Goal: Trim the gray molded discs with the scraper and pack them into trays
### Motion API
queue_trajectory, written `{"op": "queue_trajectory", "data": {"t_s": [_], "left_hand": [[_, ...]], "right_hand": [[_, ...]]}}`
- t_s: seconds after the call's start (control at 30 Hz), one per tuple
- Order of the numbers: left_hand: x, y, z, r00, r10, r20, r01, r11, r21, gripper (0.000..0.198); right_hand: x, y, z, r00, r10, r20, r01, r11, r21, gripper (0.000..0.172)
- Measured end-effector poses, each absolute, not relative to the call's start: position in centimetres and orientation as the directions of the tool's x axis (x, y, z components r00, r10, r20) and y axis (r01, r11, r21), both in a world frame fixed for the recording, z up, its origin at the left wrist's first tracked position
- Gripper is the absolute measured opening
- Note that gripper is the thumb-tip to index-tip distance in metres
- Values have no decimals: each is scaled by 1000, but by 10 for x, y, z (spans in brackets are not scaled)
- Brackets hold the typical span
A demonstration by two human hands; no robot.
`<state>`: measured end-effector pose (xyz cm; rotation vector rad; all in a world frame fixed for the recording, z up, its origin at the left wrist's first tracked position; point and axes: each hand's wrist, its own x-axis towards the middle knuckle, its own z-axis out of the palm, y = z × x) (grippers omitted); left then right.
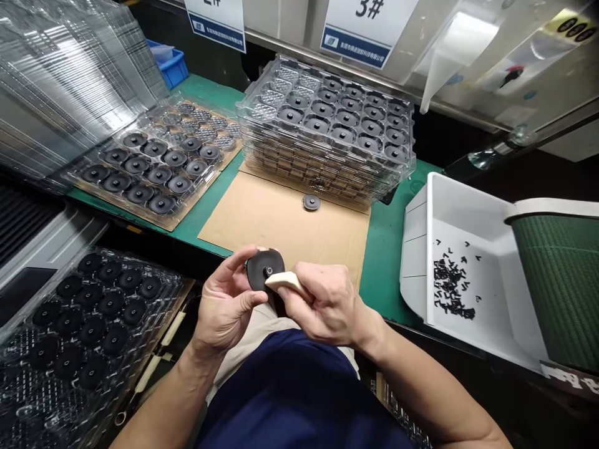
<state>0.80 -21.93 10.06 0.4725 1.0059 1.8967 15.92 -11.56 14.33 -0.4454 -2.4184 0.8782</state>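
My left hand grips a round black plastic part by its edge, fingers behind it and thumb at the lower rim. The part is tilted, with its raised centre hub facing me. In my right hand is a cream-coloured piece with a rounded end, pinched between thumb and curled fingers. Its tip lies over the part close to the hub; what it is made of cannot be made out. Another black part lies by itself on the cardboard sheet beyond my hands.
Stacked clear trays with black parts stand at the back. A part-filled tray lies left; another sits lower left. Clear trays lean at far left. On the right, a white bin with black scraps adjoins a green conveyor belt.
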Motion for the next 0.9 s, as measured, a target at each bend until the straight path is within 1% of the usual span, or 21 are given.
{"op": "queue_trajectory", "data": {"t_s": [0.1,0.2,0.27,0.3,0.37,0.4,0.43,0.5,0.57,0.63,0.7,0.8,0.9], "left_hand": [[4,-221,103,-481,869,-115,-586,-221,779,53],[4,-219,107,-385,901,-199,-673,-127,728,46],[7,-215,101,-333,908,-254,-706,-61,706,49],[11,-212,93,-340,891,-300,-711,-35,703,50],[20,-207,66,-401,806,-436,-715,23,699,44],[25,-206,48,-424,725,-543,-730,81,679,36],[31,-206,28,-410,670,-619,-743,149,653,29],[44,-209,-11,-342,598,-725,-752,288,593,19],[57,-214,-43,-268,556,-787,-728,418,543,16],[69,-216,-61,-201,536,-820,-678,527,512,19],[78,-211,-65,-129,556,-821,-610,608,508,23],[83,-195,-50,3,642,-767,-496,667,556,32],[79,-177,-21,96,718,-689,-401,661,634,42]], "right_hand": [[161,-105,133,-795,485,363,180,761,-623,32],[164,-84,112,-721,595,355,370,764,-528,34],[165,-69,90,-668,698,258,501,678,-537,37],[166,-62,78,-646,739,191,547,623,-559,39],[169,-50,54,-602,794,84,613,526,-589,41],[171,-46,41,-574,817,59,643,494,-586,40],[175,-41,30,-540,840,53,673,469,-572,40],[185,-33,9,-473,880,42,732,419,-538,37],[197,-25,-7,-407,913,20,788,362,-498,37],[207,-17,-18,-353,936,4,832,316,-456,37],[213,-12,-24,-321,947,-5,862,290,-417,39],[211,-11,-26,-319,947,-21,880,288,-377,39],[205,-12,-23,-336,941,-48,884,298,-362,35]]}}
